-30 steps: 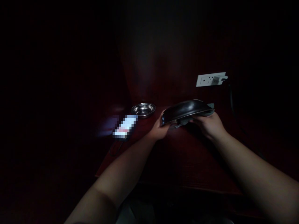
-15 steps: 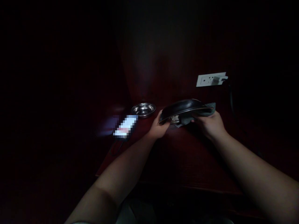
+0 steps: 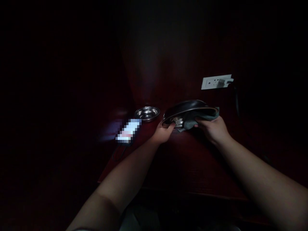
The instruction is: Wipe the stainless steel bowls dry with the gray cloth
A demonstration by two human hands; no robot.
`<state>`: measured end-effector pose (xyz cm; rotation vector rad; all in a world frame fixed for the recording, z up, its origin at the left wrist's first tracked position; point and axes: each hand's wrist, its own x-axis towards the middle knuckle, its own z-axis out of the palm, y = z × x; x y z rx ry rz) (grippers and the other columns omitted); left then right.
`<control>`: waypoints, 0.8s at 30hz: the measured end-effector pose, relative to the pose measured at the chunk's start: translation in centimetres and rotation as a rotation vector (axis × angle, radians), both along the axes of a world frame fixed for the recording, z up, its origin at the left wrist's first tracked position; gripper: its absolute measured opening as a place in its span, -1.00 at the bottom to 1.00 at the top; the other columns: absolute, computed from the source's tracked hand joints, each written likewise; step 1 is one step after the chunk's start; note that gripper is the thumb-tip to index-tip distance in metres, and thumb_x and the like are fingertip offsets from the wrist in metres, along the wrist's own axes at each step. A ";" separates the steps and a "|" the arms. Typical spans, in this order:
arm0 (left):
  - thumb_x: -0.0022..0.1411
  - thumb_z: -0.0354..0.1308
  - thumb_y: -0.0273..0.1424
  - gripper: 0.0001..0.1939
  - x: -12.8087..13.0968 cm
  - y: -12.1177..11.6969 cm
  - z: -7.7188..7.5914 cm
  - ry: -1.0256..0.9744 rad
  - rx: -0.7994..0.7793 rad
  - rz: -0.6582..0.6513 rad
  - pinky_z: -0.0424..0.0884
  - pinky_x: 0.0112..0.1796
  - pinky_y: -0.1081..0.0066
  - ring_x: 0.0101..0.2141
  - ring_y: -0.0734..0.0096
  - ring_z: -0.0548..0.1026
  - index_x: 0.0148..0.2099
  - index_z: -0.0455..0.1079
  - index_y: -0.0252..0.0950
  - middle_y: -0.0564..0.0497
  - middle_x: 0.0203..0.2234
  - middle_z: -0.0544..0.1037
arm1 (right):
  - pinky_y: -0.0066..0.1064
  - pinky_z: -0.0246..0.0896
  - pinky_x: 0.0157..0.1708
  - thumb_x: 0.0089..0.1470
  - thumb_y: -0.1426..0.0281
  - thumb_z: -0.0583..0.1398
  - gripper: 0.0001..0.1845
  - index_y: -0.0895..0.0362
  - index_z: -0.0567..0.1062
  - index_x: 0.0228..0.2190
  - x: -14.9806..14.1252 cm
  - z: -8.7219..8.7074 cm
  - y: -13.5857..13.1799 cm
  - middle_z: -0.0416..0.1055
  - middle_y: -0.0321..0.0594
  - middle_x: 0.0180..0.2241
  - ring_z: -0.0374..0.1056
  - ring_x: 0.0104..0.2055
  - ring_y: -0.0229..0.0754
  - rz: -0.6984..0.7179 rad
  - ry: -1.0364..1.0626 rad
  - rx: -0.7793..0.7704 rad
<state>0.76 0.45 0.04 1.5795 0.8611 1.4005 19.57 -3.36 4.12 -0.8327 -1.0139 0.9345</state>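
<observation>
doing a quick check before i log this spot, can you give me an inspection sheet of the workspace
Surface: dark red table, dimly lit
Things in hand: dark bowl, tilted, open side toward the person; grey cloth against its inner side
Clutter: steel bowl and lit phone, screen blurred, left of the dark bowl
Hands: left hand grips the dark bowl's left edge; right hand holds the cloth
Cables: dark cable hanging from the wall plug; thin cord near the phone
Surroundings: white socket plate on a dark wall; the rest too dark to tell
</observation>
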 end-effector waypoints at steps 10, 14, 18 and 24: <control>0.10 0.21 -0.31 -0.49 -0.4 0.5 0.3 0.002 0.039 -0.030 0.33 0.05 0.10 0.01 0.17 0.43 0.11 0.29 -0.27 -0.13 -0.03 0.49 | -0.32 0.40 -0.49 -0.36 0.44 0.39 -0.70 0.11 0.48 -0.46 0.1 0.4 -0.2 0.49 -0.27 -0.45 0.41 -0.46 -0.16 -0.180 -0.142 0.061; 0.11 0.20 -0.32 -0.47 -0.6 0.3 0.8 0.024 0.068 0.000 0.31 0.07 0.11 0.02 0.19 0.42 0.14 0.26 -0.24 -0.12 0.00 0.47 | -0.20 0.41 -0.24 -0.36 0.46 0.39 -0.67 0.07 0.49 -0.42 0.3 0.9 -0.6 0.52 -0.26 -0.35 0.44 -0.28 -0.05 -0.301 -0.294 0.169; 0.11 0.20 -0.33 -0.48 -0.6 0.3 1.0 0.027 0.089 0.009 0.29 0.08 0.14 0.02 0.22 0.41 0.13 0.27 -0.24 -0.11 0.01 0.46 | -0.18 0.38 -0.17 -0.33 0.47 0.38 -0.68 0.02 0.50 -0.41 0.4 1.1 -0.9 0.53 -0.25 -0.30 0.44 -0.23 -0.01 -0.333 -0.345 0.205; 0.11 0.19 -0.36 -0.51 -0.8 0.3 1.2 0.058 0.130 0.020 0.27 0.09 0.17 0.02 0.25 0.41 0.11 0.28 -0.23 -0.08 0.00 0.47 | -0.20 0.37 -0.25 -0.32 0.43 0.38 -0.72 0.03 0.47 -0.45 0.4 1.4 -1.2 0.50 -0.25 -0.36 0.43 -0.30 -0.05 -0.386 -0.383 0.225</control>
